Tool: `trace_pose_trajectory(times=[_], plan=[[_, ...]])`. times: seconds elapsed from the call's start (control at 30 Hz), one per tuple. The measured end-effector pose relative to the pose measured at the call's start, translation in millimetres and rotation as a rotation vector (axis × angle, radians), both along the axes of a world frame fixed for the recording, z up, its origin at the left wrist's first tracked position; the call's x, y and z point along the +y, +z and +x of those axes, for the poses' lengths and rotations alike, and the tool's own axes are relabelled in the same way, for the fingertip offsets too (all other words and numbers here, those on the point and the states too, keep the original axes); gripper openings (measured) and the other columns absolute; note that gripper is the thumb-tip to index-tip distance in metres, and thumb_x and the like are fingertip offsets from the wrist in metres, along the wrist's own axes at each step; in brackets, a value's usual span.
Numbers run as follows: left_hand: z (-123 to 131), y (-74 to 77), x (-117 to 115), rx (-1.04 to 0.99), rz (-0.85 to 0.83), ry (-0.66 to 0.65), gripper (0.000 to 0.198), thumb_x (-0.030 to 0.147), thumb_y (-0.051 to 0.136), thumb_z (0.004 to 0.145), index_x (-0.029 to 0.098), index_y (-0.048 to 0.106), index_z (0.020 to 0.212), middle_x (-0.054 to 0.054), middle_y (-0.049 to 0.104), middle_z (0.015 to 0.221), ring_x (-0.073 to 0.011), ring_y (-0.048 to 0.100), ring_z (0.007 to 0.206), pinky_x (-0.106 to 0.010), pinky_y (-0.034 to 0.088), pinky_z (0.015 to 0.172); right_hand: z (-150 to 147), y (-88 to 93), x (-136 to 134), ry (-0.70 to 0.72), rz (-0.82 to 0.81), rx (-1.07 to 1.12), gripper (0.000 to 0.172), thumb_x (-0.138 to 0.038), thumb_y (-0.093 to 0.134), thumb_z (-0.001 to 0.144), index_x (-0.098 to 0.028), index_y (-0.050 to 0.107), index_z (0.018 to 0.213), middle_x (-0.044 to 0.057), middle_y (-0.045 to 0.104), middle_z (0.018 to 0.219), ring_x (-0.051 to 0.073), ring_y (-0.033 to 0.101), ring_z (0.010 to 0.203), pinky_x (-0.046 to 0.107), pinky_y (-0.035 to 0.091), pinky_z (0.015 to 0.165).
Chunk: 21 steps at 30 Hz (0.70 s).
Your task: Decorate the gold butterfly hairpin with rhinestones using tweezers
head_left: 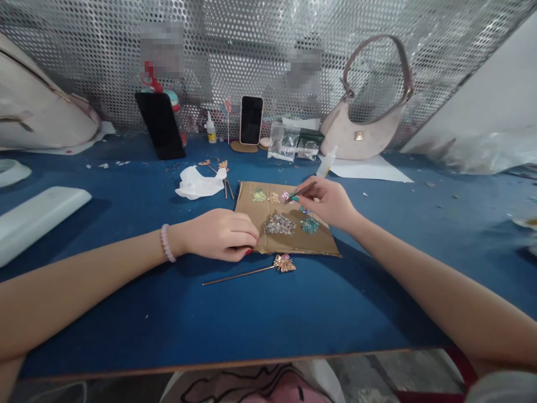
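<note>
A piece of cardboard [251, 210] lies on the blue table, bearing small piles of beads: green [259, 195], gold [274, 197], pink [286, 196], silvery [280, 224] and teal [310, 225]. My right hand [329, 200] pinches dark tweezers [305, 191], whose tips are by the pink pile. My left hand [226, 234] rests at the cardboard's left edge with fingers curled together; whether anything is under them is hidden. Just below the cardboard lies a gold hairpin [284, 263] with a leaf-like head and a long thin stick.
Behind the cardboard are white paper [199, 183], more hairpins [226, 182], a glue bottle [327, 162], bead bags [283, 141] and a propped phone [251, 120]. A black tablet [160, 124] leans at back left, a handbag [361, 131] stands at back right, a white case [42, 218] lies left.
</note>
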<state>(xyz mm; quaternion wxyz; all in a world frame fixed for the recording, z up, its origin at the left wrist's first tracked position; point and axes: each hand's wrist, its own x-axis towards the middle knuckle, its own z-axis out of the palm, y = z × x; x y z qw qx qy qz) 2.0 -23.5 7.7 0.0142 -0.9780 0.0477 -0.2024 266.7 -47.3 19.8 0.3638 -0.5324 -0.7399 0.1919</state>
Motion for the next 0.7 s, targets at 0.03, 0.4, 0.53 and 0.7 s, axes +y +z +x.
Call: trace_pose_trajectory(times=[0.03,0.4,0.53,0.7], plan=[[0,-0.1,0,0.003,0.001,0.003,0.017,0.015,0.044,0.084,0.016,0.061,0.085,-0.006,0.068,0.09,-0.0162,0.061,0.08,-0.027,0.051,0.065,2,1.2,-2,0.027,-0.009,-0.006,0.009,-0.025,0.059,0.075,-0.018,0.057,0.079,0.003,0.064,0.071,0.015,0.059,0.063,0.03,0.044,0.055],[-1,-1.6,2,0.009,-0.011,-0.005,0.014,0.014,0.046,0.083,0.015,0.06,0.086,-0.005,0.068,0.092,-0.0161,0.061,0.08,-0.027,0.05,0.065,14,21.9,-11,0.258,-0.114,-0.181,0.01,-0.027,0.058,0.075,-0.019,0.059,0.081,0.002,0.062,0.069,0.012,0.055,0.059,0.027,0.041,0.052],[0,-1.7,2,0.011,-0.011,0.002,0.015,0.014,0.045,0.084,0.016,0.06,0.086,-0.005,0.068,0.092,-0.0154,0.061,0.08,-0.026,0.05,0.066,14,21.6,-11,0.282,-0.129,-0.217,0.011,-0.028,0.058,0.076,-0.02,0.06,0.082,0.002,0.064,0.073,0.012,0.055,0.062,0.026,0.041,0.052],[0,-1.9,2,0.016,-0.009,0.004,0.016,0.015,0.045,0.084,0.017,0.06,0.087,-0.006,0.068,0.092,-0.0154,0.061,0.081,-0.026,0.05,0.066,15,20.3,-11,0.301,-0.135,-0.231,0.012,-0.029,0.058,0.076,-0.019,0.061,0.082,0.001,0.064,0.071,0.012,0.054,0.061,0.026,0.039,0.052]])
